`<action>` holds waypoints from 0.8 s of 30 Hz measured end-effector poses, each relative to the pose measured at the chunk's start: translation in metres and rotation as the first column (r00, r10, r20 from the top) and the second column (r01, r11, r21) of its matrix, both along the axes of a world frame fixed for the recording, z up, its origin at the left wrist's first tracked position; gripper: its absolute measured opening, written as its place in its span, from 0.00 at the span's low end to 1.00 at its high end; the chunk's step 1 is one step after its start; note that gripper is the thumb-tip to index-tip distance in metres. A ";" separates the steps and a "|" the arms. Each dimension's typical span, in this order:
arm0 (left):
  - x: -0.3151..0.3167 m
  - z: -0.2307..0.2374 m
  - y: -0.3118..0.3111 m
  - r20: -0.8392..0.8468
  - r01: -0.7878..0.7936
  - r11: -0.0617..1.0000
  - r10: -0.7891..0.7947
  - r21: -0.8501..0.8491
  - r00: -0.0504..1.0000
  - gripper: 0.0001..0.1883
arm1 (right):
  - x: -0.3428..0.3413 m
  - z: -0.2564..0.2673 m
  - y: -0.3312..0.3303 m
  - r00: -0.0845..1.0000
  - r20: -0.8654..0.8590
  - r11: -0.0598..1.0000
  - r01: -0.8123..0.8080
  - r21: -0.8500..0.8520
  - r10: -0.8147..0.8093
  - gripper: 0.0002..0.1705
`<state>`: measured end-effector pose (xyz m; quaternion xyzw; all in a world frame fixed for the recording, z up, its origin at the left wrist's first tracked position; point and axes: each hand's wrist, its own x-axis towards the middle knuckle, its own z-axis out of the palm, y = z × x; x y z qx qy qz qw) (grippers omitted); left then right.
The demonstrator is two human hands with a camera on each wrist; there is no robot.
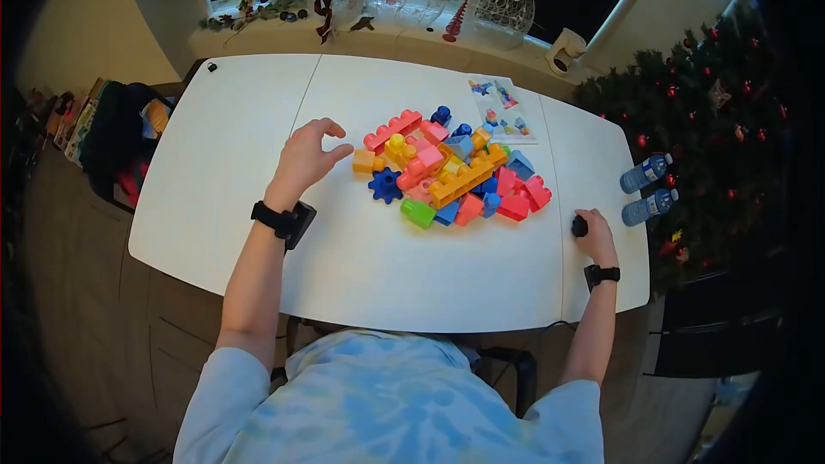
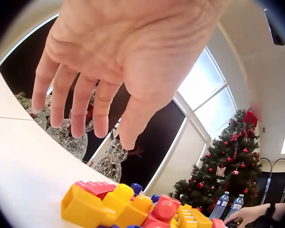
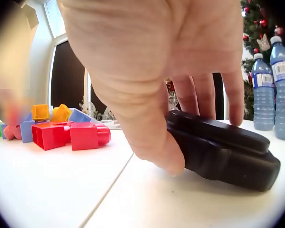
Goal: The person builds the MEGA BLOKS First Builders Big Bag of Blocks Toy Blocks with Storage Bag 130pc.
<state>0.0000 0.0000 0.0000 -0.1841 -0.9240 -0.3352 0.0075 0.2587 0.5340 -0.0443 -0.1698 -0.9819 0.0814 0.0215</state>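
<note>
A heap of coloured building blocks (image 1: 464,174) lies on the white table (image 1: 430,283). Just left of the heap, the left hand (image 1: 302,160) hovers with relaxed fingers, nothing in them; an orange block (image 1: 364,161) and a dark blue gear-shaped piece (image 1: 385,186) are nearest. In the left wrist view this hand (image 2: 118,61) hangs palm-side over the blocks (image 2: 133,209). At the table's right part, the right hand (image 1: 597,239) holds a small black object (image 1: 579,226). The right wrist view shows thumb and fingers of that hand (image 3: 156,76) around the black object (image 3: 223,152), which touches the tabletop.
Two water bottles (image 1: 644,174) (image 1: 650,207) are by the table's right edge. A printed sheet (image 1: 516,131) lies behind the blocks. Beyond the table are a windowsill with wire snowmen (image 1: 507,0) and a decorated tree (image 1: 687,120). A small black item (image 1: 212,67) sits at the back left corner.
</note>
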 end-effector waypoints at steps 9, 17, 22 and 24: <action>0.003 -0.012 0.006 0.002 -0.007 1.000 0.007 0.005 1.000 0.15 | -0.045 0.043 -0.066 0.956 -0.285 0.992 -0.102 -0.074 0.078 0.29; 0.046 -0.012 0.074 -0.047 0.474 0.855 -0.493 -0.209 0.869 0.27 | -0.127 0.052 -0.175 0.793 -0.382 0.831 -0.547 -0.104 0.474 0.23; 0.034 -0.022 0.072 -0.012 0.461 0.876 -0.467 -0.140 0.884 0.30 | -0.159 0.028 -0.180 0.764 -0.240 0.785 -0.619 -0.010 0.599 0.20; 0.028 -0.026 0.070 0.009 0.464 0.876 -0.467 -0.132 0.884 0.31 | -0.164 0.019 -0.179 0.785 -0.226 0.807 -0.591 0.009 0.577 0.20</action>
